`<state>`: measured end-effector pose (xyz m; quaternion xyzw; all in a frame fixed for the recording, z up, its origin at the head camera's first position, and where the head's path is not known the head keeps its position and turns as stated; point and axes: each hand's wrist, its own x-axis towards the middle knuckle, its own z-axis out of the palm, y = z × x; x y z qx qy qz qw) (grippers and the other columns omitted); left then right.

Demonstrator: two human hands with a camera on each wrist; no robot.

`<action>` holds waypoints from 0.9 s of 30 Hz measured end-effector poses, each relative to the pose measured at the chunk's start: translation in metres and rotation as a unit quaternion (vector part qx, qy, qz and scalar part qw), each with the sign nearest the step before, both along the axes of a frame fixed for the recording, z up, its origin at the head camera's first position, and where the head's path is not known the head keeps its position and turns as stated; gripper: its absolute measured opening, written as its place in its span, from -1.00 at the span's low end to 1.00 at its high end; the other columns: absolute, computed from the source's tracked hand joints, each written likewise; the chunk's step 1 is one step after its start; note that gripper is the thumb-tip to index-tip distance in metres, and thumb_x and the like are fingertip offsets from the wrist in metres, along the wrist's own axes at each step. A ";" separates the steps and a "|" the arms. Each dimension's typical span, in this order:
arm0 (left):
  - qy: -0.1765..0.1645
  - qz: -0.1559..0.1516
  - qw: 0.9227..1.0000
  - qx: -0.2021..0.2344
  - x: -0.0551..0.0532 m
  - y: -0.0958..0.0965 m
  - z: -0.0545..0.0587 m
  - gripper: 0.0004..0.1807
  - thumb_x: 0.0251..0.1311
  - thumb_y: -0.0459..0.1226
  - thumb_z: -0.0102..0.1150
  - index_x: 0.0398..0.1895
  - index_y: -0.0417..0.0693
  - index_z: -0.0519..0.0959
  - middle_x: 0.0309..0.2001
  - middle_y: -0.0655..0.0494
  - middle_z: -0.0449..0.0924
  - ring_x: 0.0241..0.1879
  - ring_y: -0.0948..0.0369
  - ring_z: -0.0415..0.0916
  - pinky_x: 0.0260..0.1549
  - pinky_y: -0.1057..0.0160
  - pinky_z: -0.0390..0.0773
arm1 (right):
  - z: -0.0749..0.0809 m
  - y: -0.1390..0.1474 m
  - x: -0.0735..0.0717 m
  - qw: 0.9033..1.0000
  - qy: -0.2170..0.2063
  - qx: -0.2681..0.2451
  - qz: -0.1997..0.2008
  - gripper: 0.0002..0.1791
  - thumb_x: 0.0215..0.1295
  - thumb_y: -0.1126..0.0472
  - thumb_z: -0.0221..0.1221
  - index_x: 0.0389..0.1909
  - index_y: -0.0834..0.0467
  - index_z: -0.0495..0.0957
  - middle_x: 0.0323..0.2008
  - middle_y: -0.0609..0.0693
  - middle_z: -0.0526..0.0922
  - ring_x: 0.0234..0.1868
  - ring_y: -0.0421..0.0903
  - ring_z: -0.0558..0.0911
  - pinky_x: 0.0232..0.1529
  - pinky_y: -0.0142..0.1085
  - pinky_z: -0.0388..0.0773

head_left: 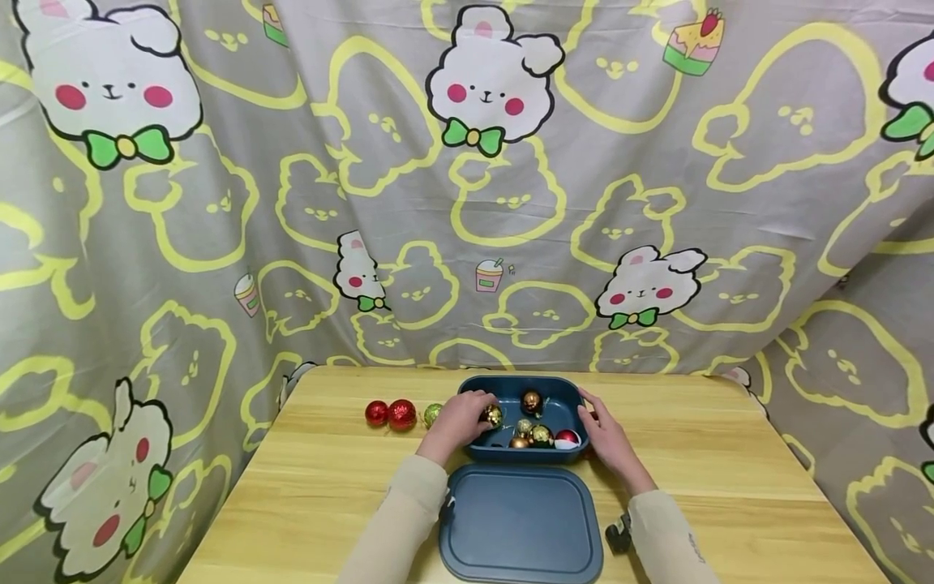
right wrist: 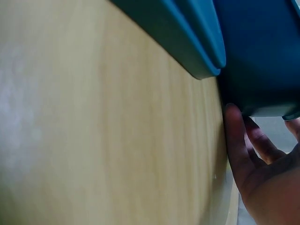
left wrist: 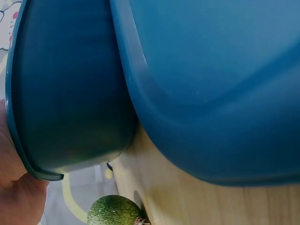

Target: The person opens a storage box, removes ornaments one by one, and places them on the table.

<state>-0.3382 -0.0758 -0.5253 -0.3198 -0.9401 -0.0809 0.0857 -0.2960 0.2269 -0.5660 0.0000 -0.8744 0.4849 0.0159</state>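
Note:
A dark blue box (head_left: pixel 511 456) stands uncovered near the back of the table, with several shiny baubles inside. My left hand (head_left: pixel 461 422) reaches over its left rim, fingers and thumb around a gold bauble (head_left: pixel 494 417) just inside the wall. At the right end, my right hand (head_left: pixel 607 434) grips the box's side, index finger along the rim. The right wrist view shows fingers (right wrist: pixel 239 136) of that hand low against the box wall. Further baubles in the box include a brown one (head_left: pixel 531 401), a gold one (head_left: pixel 541 435) and a red-and-white one (head_left: pixel 567 440).
The flat blue lid (head_left: pixel 520 523) lies in front of the box. Left of the box sit two red baubles (head_left: pixel 401 415) and a green glitter bauble (head_left: pixel 433 415). A small black object (head_left: pixel 619 535) lies beside the right sleeve. A patterned curtain (head_left: pixel 511 203) hangs behind the table.

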 end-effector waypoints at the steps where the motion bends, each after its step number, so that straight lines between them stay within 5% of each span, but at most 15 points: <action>1: -0.002 -0.002 1.000 0.002 0.000 0.000 0.000 -0.64 0.26 -0.14 0.46 0.11 0.08 0.67 0.00 0.13 0.71 0.00 0.12 0.68 0.04 0.13 0.69 | 0.000 0.000 0.001 1.000 -0.001 -0.004 0.001 -0.40 0.68 -0.15 -0.15 0.61 -0.08 0.16 0.25 0.35 0.52 0.08 0.21 0.59 -0.19 -0.13 0.66; 9: -0.002 -0.019 1.000 0.025 0.001 -0.001 -0.001 -0.63 0.33 -0.16 0.39 0.17 0.05 0.64 0.07 0.11 0.68 0.06 0.12 0.64 0.11 0.13 0.66 | -0.001 0.000 0.001 1.000 -0.003 0.009 -0.004 -0.39 0.67 -0.20 -0.17 0.62 -0.11 0.15 0.26 0.34 0.53 0.14 0.23 0.56 -0.06 -0.11 0.62; 17: 0.002 -0.022 0.997 0.071 0.005 -0.003 0.000 -0.61 0.33 -0.18 0.38 0.20 0.02 0.63 0.10 0.09 0.68 0.09 0.11 0.61 0.14 0.12 0.65 | -0.004 0.000 0.001 1.000 -0.014 -0.023 -0.008 -0.42 0.68 -0.14 -0.13 0.60 -0.13 0.18 0.22 0.34 0.52 -0.02 0.17 0.60 -0.37 -0.22 0.66; 27: 0.017 -0.030 0.994 0.108 0.009 -0.003 0.004 -0.58 0.35 -0.14 0.35 0.24 0.05 0.62 0.15 0.14 0.65 0.15 0.14 0.59 0.19 0.14 0.63 | -0.002 0.001 0.001 1.000 -0.007 0.001 -0.006 -0.40 0.68 -0.18 -0.17 0.62 -0.12 0.15 0.28 0.33 0.52 0.15 0.21 0.57 -0.08 -0.15 0.62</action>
